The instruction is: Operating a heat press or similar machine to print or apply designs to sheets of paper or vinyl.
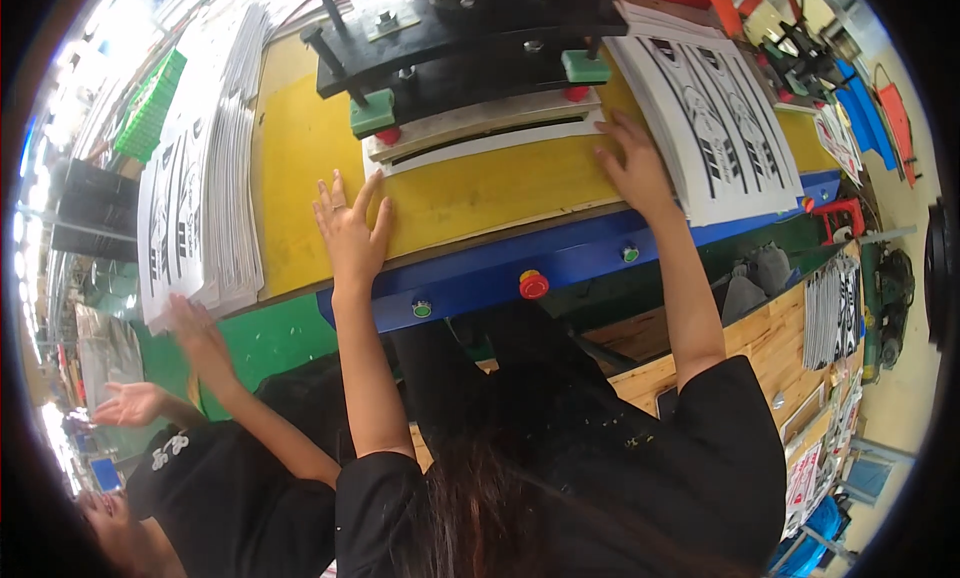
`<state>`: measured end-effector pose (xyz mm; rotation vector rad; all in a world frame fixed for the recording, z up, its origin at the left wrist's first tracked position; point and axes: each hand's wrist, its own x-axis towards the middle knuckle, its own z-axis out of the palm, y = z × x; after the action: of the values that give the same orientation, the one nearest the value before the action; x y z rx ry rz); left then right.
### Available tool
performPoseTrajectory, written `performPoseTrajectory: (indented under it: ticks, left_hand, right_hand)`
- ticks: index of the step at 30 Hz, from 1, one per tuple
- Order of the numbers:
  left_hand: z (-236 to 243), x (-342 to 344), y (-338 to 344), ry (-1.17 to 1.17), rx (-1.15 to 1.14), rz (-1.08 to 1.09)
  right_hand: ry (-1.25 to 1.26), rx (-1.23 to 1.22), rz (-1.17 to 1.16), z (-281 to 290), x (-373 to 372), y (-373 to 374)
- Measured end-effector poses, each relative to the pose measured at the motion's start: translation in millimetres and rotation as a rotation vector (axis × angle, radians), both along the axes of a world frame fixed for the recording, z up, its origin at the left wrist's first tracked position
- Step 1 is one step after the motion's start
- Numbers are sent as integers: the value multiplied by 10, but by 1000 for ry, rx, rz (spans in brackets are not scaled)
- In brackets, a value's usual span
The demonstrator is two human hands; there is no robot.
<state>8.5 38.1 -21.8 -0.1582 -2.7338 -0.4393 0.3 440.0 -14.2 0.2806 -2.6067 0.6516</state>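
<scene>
Both my hands rest at the front of a press with a heavy black plate (pixel 470 38) over a yellow board (pixel 450 200). A white sheet (pixel 540 138) sticks out from under the press's pale lower block. My left hand (pixel 352 228) is open, its spread fingers on the yellow board by the sheet's left end. At the sheet's right end is my right hand (pixel 637 168), open as well, fingers touching or close to its edge. Neither hand holds anything. The sheet's far part is hidden under the press.
Stacks of printed white sheets stand left (pixel 225 198) and right (pixel 720 128) of the press. A blue front panel (pixel 470 278) carries a red button (pixel 534 284) and two green ones. At the left, a co-worker's hand (pixel 198 343) is by the left stack. A green basket (pixel 150 106) sits beyond.
</scene>
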Motion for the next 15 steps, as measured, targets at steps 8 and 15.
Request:
performPoseTrajectory:
  ticks: [8,15]
  left_hand:
    - [58,46,4,47,-17,-5]
    - [61,0,51,4,13,66]
  right_hand:
    - [-27,-93,-23,56,8,-21]
    - [-41,14,-40,93,-22,-51]
